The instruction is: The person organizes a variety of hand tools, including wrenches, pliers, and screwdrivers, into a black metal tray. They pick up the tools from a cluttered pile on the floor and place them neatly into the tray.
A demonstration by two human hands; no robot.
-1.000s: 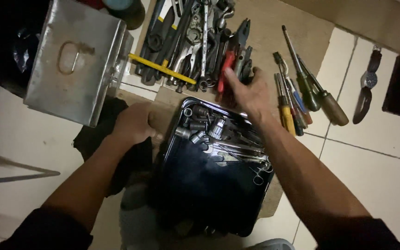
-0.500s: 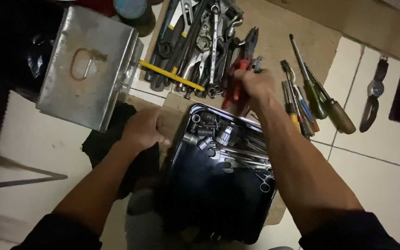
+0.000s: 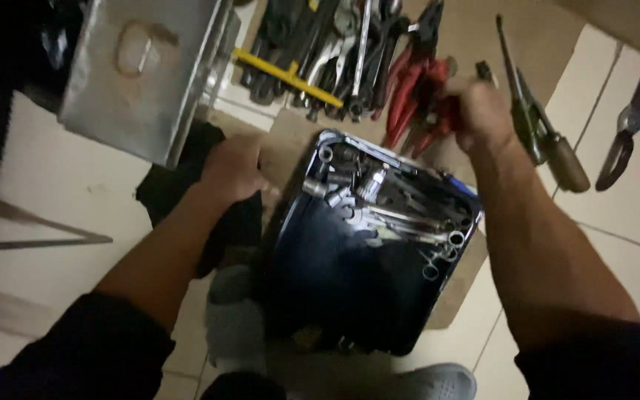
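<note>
A dark rectangular tray (image 3: 350, 296) sits on the floor in front of me, with several shiny sockets and wrenches (image 3: 379, 204) piled at its far end. My left hand (image 3: 232, 169) rests on a black cloth (image 3: 179, 185) at the tray's left edge, its fingers curled beside the rim. Beyond the tray's far right corner, my right hand (image 3: 483, 111) is closed around a red-handled plier (image 3: 438, 122). More red-handled pliers (image 3: 407, 92) lie just left of it.
Spanners, pliers and a yellow-handled tool (image 3: 290, 74) lie in a row on cardboard (image 3: 475, 52) at the back. Screwdrivers (image 3: 538, 126) lie to the right, and a metal box (image 3: 146, 74) stands at the back left. Another tool (image 3: 627, 130) lies on the tiles far right.
My right hand has moved up and right from the tray's far edge to the red-handled pliers and closed on one. The view has shifted closer. My left hand has stayed by the tray.
</note>
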